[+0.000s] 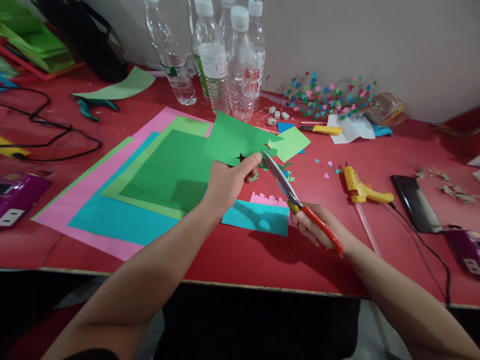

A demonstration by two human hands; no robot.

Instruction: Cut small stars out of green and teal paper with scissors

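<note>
My left hand point(232, 182) pinches the lower edge of a dark green sheet of paper point(238, 137), which has a star-shaped hole and a notched right edge. In my right hand point(318, 225) are red-handled scissors point(283, 182), their blades pointing up and left, with the tips close to my left thumb and the paper's edge. Below the blades lie a blue paper strip point(255, 217) and a pink paper piece point(266, 198) with a cut-out edge. Small green paper stars and scraps lie partly hidden behind the blades.
Stacked coloured sheets point(101, 240) spread to the left. Several plastic bottles point(242, 65) stand by the wall. A yellow glue gun point(363, 187), a phone point(416, 202) and a yellow cutter knife point(326, 130) lie to the right. A star-filled clear bottle point(330, 95) lies at the back.
</note>
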